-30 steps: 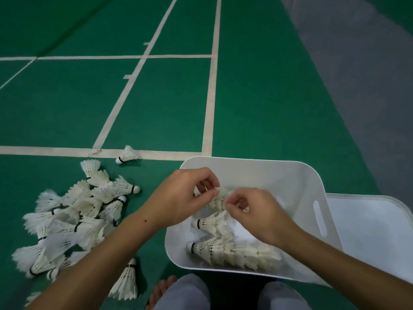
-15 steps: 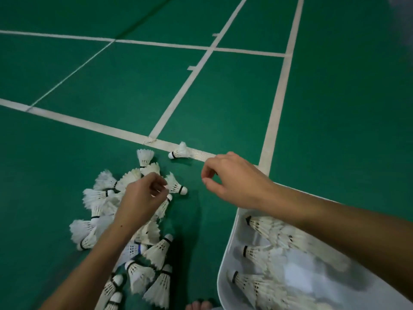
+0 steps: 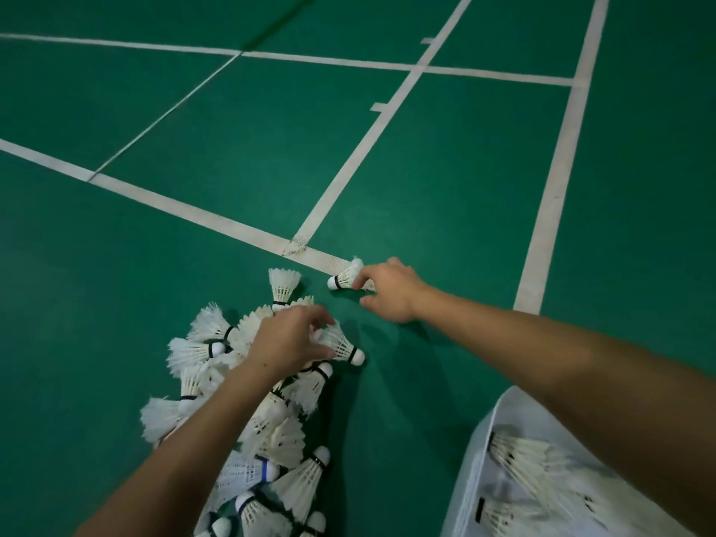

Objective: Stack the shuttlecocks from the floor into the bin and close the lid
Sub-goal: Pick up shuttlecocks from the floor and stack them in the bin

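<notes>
Green court floor (image 3: 193, 304) with white lines lies under a big pile of shuttlecocks (image 3: 248, 420). White bin (image 3: 470, 478) holds some. Left hand (image 3: 286, 343) grips one shuttlecock (image 3: 343, 344); right hand (image 3: 387, 290) pinches a lone shuttlecock (image 3: 345, 279).

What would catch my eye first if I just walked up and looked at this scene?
Probably the big heap of white shuttlecocks on the green court floor at lower left, with the left hand gripping one at its edge. Next, the right hand reaching to a lone shuttlecock on the white line, and the white bin at lower right.
</notes>
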The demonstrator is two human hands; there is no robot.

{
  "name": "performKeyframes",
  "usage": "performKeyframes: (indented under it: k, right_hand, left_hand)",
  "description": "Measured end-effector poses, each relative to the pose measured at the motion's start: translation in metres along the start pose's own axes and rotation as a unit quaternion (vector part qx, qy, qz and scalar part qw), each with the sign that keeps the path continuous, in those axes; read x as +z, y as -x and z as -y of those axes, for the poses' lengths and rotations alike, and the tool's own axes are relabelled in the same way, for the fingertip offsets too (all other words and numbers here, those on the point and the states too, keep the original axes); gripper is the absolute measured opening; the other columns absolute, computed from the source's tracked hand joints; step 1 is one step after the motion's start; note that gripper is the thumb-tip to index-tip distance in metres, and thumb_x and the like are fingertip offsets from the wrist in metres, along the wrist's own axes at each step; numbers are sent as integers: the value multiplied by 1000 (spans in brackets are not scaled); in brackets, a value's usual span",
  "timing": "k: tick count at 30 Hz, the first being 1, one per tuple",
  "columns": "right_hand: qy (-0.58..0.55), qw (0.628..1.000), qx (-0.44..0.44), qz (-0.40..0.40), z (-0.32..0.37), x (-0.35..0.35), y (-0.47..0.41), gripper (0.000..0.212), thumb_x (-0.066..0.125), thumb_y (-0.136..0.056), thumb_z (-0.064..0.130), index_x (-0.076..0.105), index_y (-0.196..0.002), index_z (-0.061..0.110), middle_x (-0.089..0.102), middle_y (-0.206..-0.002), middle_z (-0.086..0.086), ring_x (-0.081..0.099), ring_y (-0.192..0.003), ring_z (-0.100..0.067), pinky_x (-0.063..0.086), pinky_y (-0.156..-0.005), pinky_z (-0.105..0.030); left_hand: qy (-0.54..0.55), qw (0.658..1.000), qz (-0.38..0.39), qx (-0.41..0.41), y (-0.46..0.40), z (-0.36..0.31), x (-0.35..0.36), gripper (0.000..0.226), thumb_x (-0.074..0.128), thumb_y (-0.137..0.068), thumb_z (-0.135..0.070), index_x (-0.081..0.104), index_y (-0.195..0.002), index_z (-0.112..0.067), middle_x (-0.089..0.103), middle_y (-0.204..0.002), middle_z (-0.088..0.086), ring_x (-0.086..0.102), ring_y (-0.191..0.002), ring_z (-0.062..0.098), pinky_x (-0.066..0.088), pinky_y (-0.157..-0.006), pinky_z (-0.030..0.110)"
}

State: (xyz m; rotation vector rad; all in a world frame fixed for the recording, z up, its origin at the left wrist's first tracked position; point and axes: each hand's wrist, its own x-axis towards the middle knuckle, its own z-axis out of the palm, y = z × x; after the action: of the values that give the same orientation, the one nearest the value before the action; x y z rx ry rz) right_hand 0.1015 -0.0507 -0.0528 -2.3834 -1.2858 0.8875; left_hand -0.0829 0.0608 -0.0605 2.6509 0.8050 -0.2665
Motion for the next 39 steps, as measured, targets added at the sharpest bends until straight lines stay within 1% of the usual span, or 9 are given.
performKeyframes:
  k: [6, 10, 16, 20, 23, 28, 32, 35, 39]
  right_hand:
    - [-70, 996, 19, 45, 3, 9, -15, 51, 54, -102, 9, 52, -150, 29, 49, -153, -8, 43, -138, -34, 36, -117, -42]
    - [-122, 992, 30, 12, 0, 2, -8, 44, 54, -102, 5, 60, -143, 20, 58, -148, -7, 50, -137, -28, 40, -119, -41]
    - [-198, 969, -1, -149, -2, -47, 67, 25, 62, -101, 15, 74, -123, 14, 74, -123, -2, 70, -107, -20, 54, -100, -34]
    - [-237, 925, -6, -297, -10, -71, 149, 14, 76, -91, 20, 80, -105, 19, 77, -101, 11, 72, -89, -12, 59, -89, -35]
    - [-249, 896, 5, -369, -18, -83, 220, 10, 81, -86, 17, 77, -94, 21, 77, -90, 10, 72, -79, -10, 60, -83, -34]
    - [-250, 862, 46, -439, -40, -79, 332, 11, 77, -87, 14, 73, -93, 22, 74, -91, 10, 70, -78, -10, 60, -79, -31]
    - [-228, 861, 120, -439, -60, -43, 400, 12, 74, -87, 14, 72, -93, 23, 71, -86, 16, 65, -72, -1, 55, -72, -18]
    - [-211, 871, 181, -406, -75, -4, 432, 11, 75, -84, 14, 72, -90, 23, 71, -79, 11, 67, -69, -5, 56, -67, -22]
    - [-168, 901, 280, -286, -95, 42, 435, 7, 75, -84, 16, 76, -87, 23, 69, -78, 11, 66, -72, -11, 53, -68, -28]
  left_hand:
    - [85, 996, -15, 12, -6, 4, 1, 45, 93, -78, -30, 73, -117, -19, 66, -100, -15, 58, -82, -8, 41, -68, 9]
    - [110, 992, -66, 11, 0, 1, -10, 44, 91, -79, -31, 72, -118, -21, 71, -104, -13, 63, -86, -5, 55, -78, 20]
    - [186, 974, -106, 71, 36, -45, -49, 48, 89, -76, -38, 73, -119, -24, 72, -102, -17, 69, -85, -6, 58, -80, 14]
    - [240, 954, -111, 138, 72, -99, -78, 47, 91, -75, -27, 75, -119, -21, 75, -102, -16, 70, -94, -10, 56, -83, 9]
    - [263, 938, -96, 205, 100, -144, -91, 48, 91, -75, -24, 75, -119, -19, 78, -96, -16, 74, -85, -3, 57, -78, 12]
    - [236, 921, -38, 308, 135, -209, -85, 50, 88, -74, -39, 74, -120, -25, 80, -91, -5, 74, -84, 1, 56, -77, 16]
    - [201, 909, 51, 361, 156, -240, -62, 49, 88, -79, -35, 72, -123, -22, 78, -89, -4, 74, -86, 5, 59, -77, 21]
    - [116, 923, 119, 346, 162, -250, -41, 47, 89, -82, -35, 70, -125, -32, 77, -101, -8, 70, -100, -5, 56, -82, 13]
    - [11, 936, 164, 311, 162, -250, -8, 46, 85, -88, -29, 66, -129, -29, 74, -115, 0, 66, -111, 11, 57, -96, 36]
